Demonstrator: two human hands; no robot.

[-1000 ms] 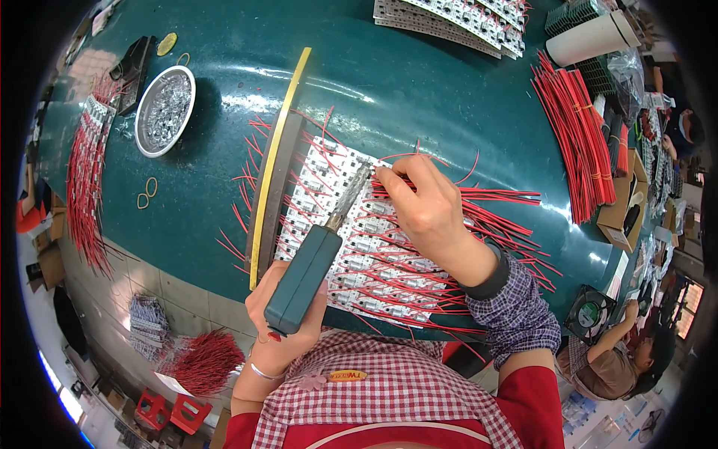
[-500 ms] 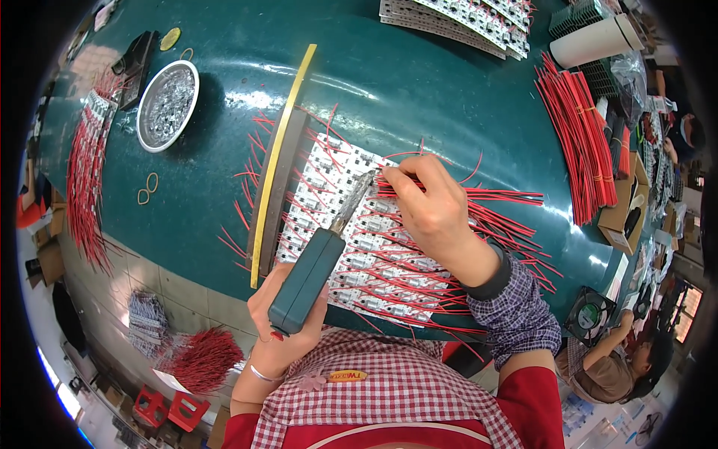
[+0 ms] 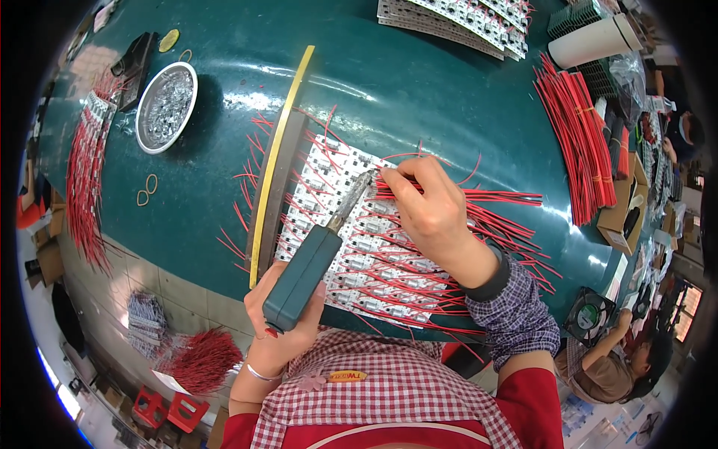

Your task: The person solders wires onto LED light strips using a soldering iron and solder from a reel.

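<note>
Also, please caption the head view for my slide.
Left hand holding a green tool over white circuit boards, right hand among red wires near the tool's tip.

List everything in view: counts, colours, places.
Table: one, green, centre
Circuit panel: one, white, on table
Wires: many, red, across panel
Hand tool: one, green, over panel
Strip: one, yellow, left of panel
Bowl: one, white, upper left
Board stack: one, white, top
Wire bundles: several, red, right
Fan: one, black, lower right
Stools: two, red, lower left
Co-worker: one, brown-topped, lower right
Left hand: one, bare, gripping tool
Right hand: one, bare, pinching wires
</note>
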